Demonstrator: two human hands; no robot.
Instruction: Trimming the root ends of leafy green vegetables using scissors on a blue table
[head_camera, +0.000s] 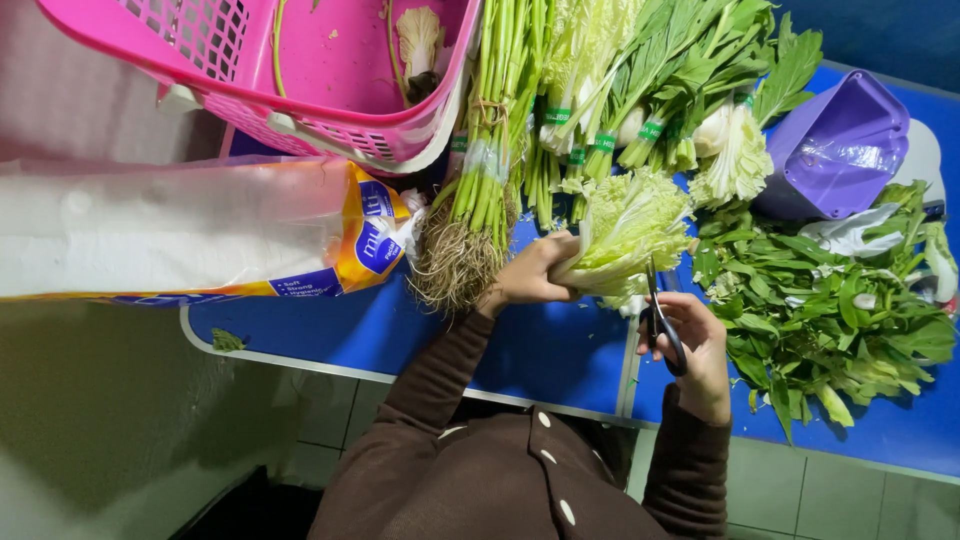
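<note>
- I take this for a market or grocery prep spot: banded bundles of greens (640, 90) crowd a blue table (560, 350).
- A pink basket (300, 80) and tiled floor (790, 495) fit that.

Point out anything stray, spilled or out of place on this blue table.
One stray green leaf scrap lies alone near the blue table's front edge, far from the loose leaf pile. The pink basket sits tilted, holding only a few scraps. The left hand grips the pale cabbage; the right hand holds scissors.
</note>
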